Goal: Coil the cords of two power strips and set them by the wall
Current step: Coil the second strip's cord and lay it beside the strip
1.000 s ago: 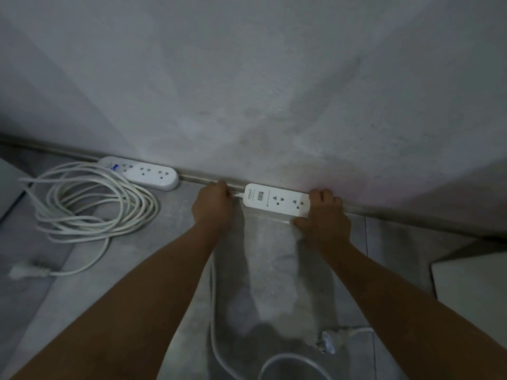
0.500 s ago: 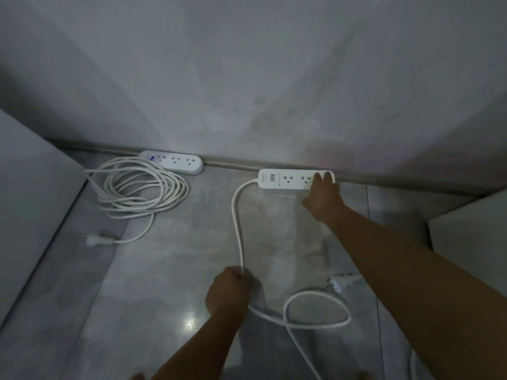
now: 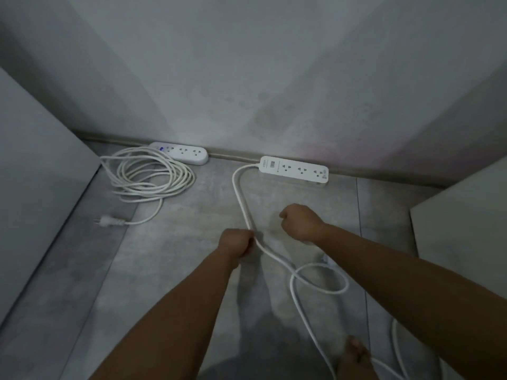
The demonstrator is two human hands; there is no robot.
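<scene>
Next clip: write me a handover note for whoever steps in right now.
Left hand grips the loose cord; right hand is curled and holds nothing.
Both strips lie at the wall: the left strip with its coiled cord, and the right strip.
Done: one cord coiled, both strips placed.
Left: coil the loose cord trailing across the floor.

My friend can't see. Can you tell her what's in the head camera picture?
A person's left hand grips the loose cord of a power strip lying by the wall, while the right hand hovers curled nearby, holding nothing. Farther left, a second power strip lies by the wall beside its coiled cord.
</scene>
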